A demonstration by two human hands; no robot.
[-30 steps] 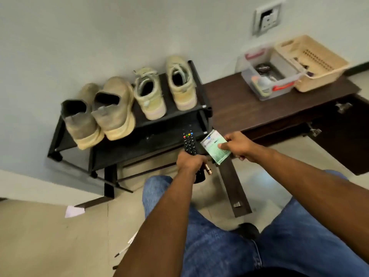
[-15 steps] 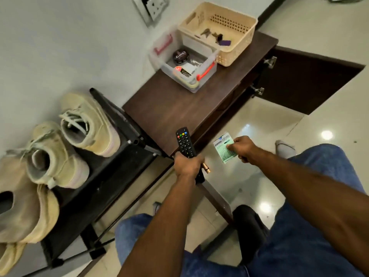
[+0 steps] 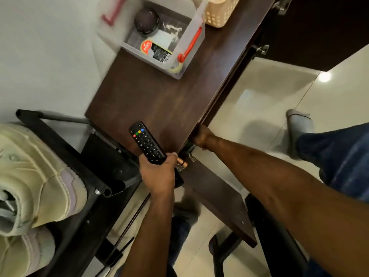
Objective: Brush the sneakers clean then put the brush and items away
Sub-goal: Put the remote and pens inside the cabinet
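Note:
My left hand grips a black remote control and a small copper-topped battery, just over the front corner of the dark wooden cabinet top. My right hand reaches under the cabinet top's front edge; its fingers are hidden there. Pale yellow-green sneakers sit on the black shoe rack at the left. No brush is in sight.
A clear box with red handles holds a round dark tin and a labelled item. A beige basket stands behind it. The open cabinet door juts out below my arms. Glossy tiled floor lies to the right.
The view has swung closer to the cabinet. My right hand moved forward with the green card and now sits under the cabinet top's edge, the card out of sight. The left hand still holds the remote.

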